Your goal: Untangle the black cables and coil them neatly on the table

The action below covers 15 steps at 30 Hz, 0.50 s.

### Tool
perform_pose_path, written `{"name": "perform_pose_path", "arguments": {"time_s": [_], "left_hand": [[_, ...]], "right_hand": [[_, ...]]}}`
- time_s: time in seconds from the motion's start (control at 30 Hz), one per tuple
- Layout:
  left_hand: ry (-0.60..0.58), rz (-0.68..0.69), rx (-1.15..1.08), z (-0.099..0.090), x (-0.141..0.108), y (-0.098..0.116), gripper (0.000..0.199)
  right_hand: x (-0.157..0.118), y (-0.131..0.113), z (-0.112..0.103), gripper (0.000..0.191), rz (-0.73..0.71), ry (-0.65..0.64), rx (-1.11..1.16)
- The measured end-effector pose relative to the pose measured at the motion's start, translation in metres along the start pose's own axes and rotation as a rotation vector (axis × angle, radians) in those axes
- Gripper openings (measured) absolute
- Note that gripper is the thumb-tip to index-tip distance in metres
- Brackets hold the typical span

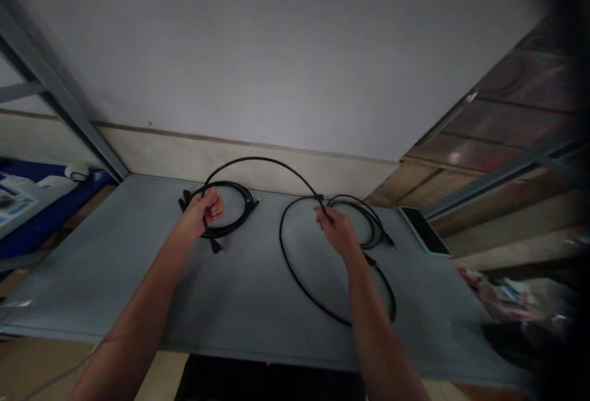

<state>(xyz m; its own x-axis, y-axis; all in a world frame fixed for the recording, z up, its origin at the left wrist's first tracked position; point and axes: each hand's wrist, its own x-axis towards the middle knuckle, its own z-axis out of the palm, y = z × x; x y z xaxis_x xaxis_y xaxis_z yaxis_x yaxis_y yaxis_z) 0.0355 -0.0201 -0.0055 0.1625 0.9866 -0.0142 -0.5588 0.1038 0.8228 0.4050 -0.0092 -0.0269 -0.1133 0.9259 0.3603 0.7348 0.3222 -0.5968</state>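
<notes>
Two hands are holding one black cable (pixel 258 158) in the head view, the left hand (pixel 201 210) and the right hand (pixel 338 226) each pinching it with closed fingers. Between them, the cable is arching above the table (pixel 249 302). One coil (pixel 230 227) is lying by the left hand, another coil (pixel 381 229) by the right. A loose loop (pixel 297 281) is passing beneath the right forearm; a phone (pixel 424 232) is resting farther right.

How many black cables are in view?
3: the arched cable held in the left hand and right hand, a left coil and a right coil on the table. Overlaps may hide more.
</notes>
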Motion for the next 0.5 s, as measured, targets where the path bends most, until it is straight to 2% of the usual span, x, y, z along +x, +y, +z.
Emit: {"name": "perform_pose_path", "arguments": {"time_s": [0.1,0.2,0.37,0.43,0.5], "left_hand": [[0.009,0.049,-0.169,0.030,-0.003,-0.021,0.051],[-0.023,0.034,-0.273,0.051,-0.010,-0.034,0.052],[0.056,0.050,-0.242,0.058,-0.013,-0.051,0.054],[0.052,0.025,-0.213,0.057,-0.012,-0.058,0.055],[0.030,-0.002,-0.199,0.058,-0.012,-0.066,0.055]], "right_hand": [[-0.009,-0.018,0.015,0.042,0.054,-0.216,0.098],[-0.015,-0.033,0.026,0.039,0.053,-0.312,0.222],[-0.019,-0.047,0.033,0.041,0.039,-0.462,0.419],[-0.020,-0.050,0.035,0.048,0.031,-0.515,0.452],[-0.021,-0.052,0.038,0.048,0.025,-0.506,0.437]]}}
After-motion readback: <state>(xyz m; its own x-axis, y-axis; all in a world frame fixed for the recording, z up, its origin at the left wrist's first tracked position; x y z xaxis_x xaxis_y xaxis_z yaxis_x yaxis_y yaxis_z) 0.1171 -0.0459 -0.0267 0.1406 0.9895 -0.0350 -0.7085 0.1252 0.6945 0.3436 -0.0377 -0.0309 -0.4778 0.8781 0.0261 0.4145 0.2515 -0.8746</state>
